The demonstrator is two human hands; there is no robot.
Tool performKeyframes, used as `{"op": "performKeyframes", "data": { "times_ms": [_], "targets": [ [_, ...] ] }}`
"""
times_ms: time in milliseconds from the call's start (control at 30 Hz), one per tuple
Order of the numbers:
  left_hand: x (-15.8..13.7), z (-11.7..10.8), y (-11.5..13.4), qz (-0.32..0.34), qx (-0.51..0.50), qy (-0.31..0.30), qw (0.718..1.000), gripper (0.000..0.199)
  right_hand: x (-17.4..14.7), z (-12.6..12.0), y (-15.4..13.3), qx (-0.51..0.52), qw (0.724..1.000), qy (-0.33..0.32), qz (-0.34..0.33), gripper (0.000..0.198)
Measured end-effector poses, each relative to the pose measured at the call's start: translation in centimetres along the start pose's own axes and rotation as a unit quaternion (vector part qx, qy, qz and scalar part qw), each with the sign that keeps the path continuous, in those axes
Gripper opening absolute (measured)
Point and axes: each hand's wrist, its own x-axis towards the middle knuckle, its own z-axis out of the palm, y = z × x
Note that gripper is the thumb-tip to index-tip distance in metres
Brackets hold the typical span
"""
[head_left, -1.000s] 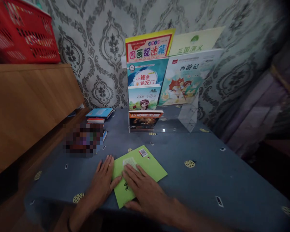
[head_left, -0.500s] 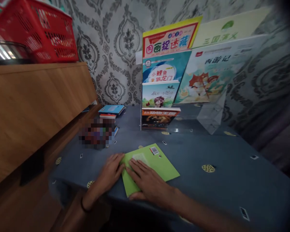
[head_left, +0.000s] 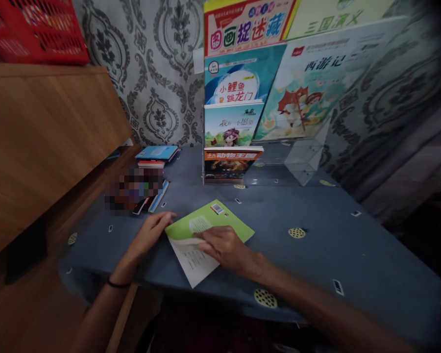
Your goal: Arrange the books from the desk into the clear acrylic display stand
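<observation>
Blue-clothed table (head_left: pixel 323 264): spread under and around both hands. Wooden cabinet (head_left: pixel 51 137): seen well to the left of the grip. Clear display stand (head_left: pixel 306 159): set on the table beyond the hands, loaded with upright picture books (head_left: pixel 297 93). Red basket (head_left: pixel 36 34): perched on the cabinet, far left and beyond the left hand. Book stack (head_left: pixel 157 153): laid flat beyond the left hand; a pixelated item (head_left: pixel 134 191) was seen nearer to that hand, contents unreadable.

Green book (head_left: pixel 233 220): laid on the table at the right fingertips, left corner just by the left hand. Near part of its green cover was curled up; a white printed page (head_left: pixel 198 269) was exposed in front of the right fingers.

Right hand (head_left: pixel 226 245): fingers nearly closed, the cover's curled edge pinched. Left hand (head_left: pixel 149 235): fingers loosely bent at the corner; whether anything was gripped couldn't be told. Dark wristband (head_left: pixel 118 284): worn behind the left hand. Barcode (head_left: pixel 217 209): printed beyond the right fingertips.
</observation>
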Motion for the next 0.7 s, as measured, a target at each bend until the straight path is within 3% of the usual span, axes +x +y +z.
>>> {"op": "performKeyframes", "data": {
  "times_ms": [67, 133, 200, 267, 367, 433, 500, 567, 633, 700],
  "targets": [
    [-0.1, -0.3, 0.8, -0.04, -0.123, -0.012, 0.991, 0.055, 1.1, -1.8, -0.7, 0.063, 0.994, 0.076, 0.053, 0.06],
    [0.0, -0.4, 1.7, -0.028, -0.203, -0.005, 0.979, 0.051, 2.5, -3.4, -1.3, 0.149, 0.968, 0.168, 0.109, 0.06],
    [0.1, -0.2, 2.6, 0.022, -0.222, 0.008, 0.975, 0.044, 3.9, -4.4, -1.8, 0.264, 0.917, 0.249, 0.166, 0.058],
    [0.3, 0.3, 3.4, 0.053, -0.217, -0.006, 0.975, 0.044, 5.0, -4.8, -2.0, 0.388, 0.849, 0.287, 0.217, 0.053],
    [0.6, 1.6, 4.1, 0.023, -0.229, -0.059, 0.971, 0.052, 5.9, -4.1, -1.4, 0.513, 0.761, 0.294, 0.269, 0.044],
    [0.7, 2.5, 4.1, -0.004, -0.251, -0.065, 0.966, 0.055, 5.6, -3.2, -0.3, 0.54, 0.73, 0.3, 0.292, 0.04],
    [0.7, 3.0, 3.4, -0.019, -0.265, -0.053, 0.963, 0.055, 4.6, -2.4, 1.3, 0.535, 0.723, 0.308, 0.311, 0.041],
    [0.6, 3.2, 2.2, -0.045, -0.257, -0.048, 0.964, 0.055, 3.1, -2.1, 3.3, 0.5, 0.738, 0.315, 0.325, 0.042],
    [0.4, 3.0, 0.6, -0.085, -0.236, -0.054, 0.967, 0.057, 1.6, -2.1, 5.1, 0.41, 0.778, 0.337, 0.335, 0.045],
    [0.3, 2.8, -0.8, -0.119, -0.215, -0.061, 0.967, 0.06, 0.5, -2.1, 5.9, 0.269, 0.838, 0.349, 0.323, 0.048]
  ]
}}
